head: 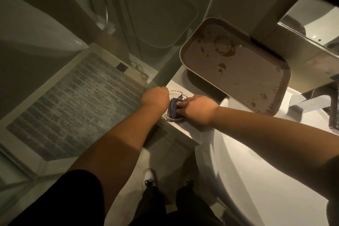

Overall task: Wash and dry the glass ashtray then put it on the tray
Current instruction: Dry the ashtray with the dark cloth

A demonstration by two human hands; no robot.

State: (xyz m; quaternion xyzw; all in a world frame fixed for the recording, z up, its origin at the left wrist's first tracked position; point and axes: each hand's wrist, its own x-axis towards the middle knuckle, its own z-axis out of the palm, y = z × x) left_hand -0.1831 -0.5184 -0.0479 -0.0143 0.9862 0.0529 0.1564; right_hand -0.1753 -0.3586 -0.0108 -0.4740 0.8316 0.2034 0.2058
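1. The glass ashtray [175, 105] sits on the white counter [190, 130], at the counter's left edge, between the 2 hands.
2. The left hand [156, 96] is at the ashtray's left rim with its fingers curled down over that edge. The back of the hand hides the fingertips, so how tightly they grip the glass cannot be told.
3. The right hand [199, 109] comes in from the right with its fingers bent over a dark blue cloth [173, 109]. The fingers press the folded cloth into the bowl of the ashtray.
4. The cloth lies inside the ashtray, just beyond the right fingertips and touching them, close to the left knuckles.
5. A brown tray [236, 66] lies beyond the right hand's fingers, up and to the right of the ashtray and apart from it. It rests tilted, partly on the counter and partly over the sink [247, 161]. Its surface carries dark brown stains and 1 ring-shaped mark.
6. The white sink curves away under the right forearm, to the right of both hands.
7. A metal tap [315, 97] stands at the far right, past the tray's lower corner.
8. To the left of the left hand, behind a glass panel, is a shower floor [73, 108] with a ridged grey mat and a small square drain [121, 67].
9. Below the hands, dark trousers and 1 white shoe [149, 178] show on the pale floor.
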